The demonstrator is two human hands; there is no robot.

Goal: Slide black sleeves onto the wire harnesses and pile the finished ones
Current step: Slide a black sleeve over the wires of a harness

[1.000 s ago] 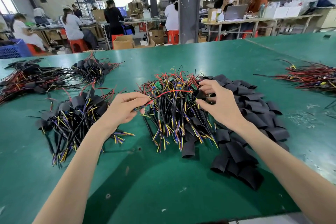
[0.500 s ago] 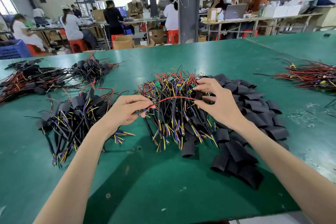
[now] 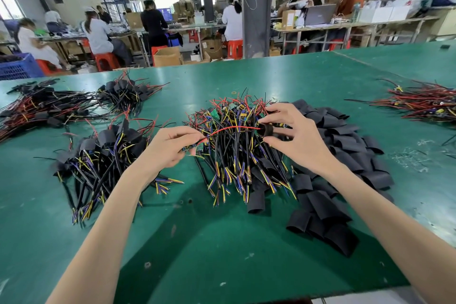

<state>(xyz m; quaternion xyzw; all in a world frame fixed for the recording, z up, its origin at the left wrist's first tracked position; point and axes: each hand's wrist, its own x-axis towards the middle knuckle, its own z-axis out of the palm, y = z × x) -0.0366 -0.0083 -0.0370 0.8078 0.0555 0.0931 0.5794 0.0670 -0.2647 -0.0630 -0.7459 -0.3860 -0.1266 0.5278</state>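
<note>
left hand [image 3: 170, 148] pinches a harness [image 3: 234, 128], right hand [image 3: 296, 140] a black sleeve [image 3: 266, 130]; a sleeved pile [image 3: 103, 155] is done, many bare harnesses [image 3: 237, 163] are left

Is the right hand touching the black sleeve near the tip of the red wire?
Touching. The head view shows the right hand pinching the black sleeve between thumb and fingers, with no gap visible between them.

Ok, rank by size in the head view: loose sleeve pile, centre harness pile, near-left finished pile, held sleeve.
1. loose sleeve pile
2. centre harness pile and finished pile: too alike to rank
3. held sleeve, pinched by the right hand
</note>
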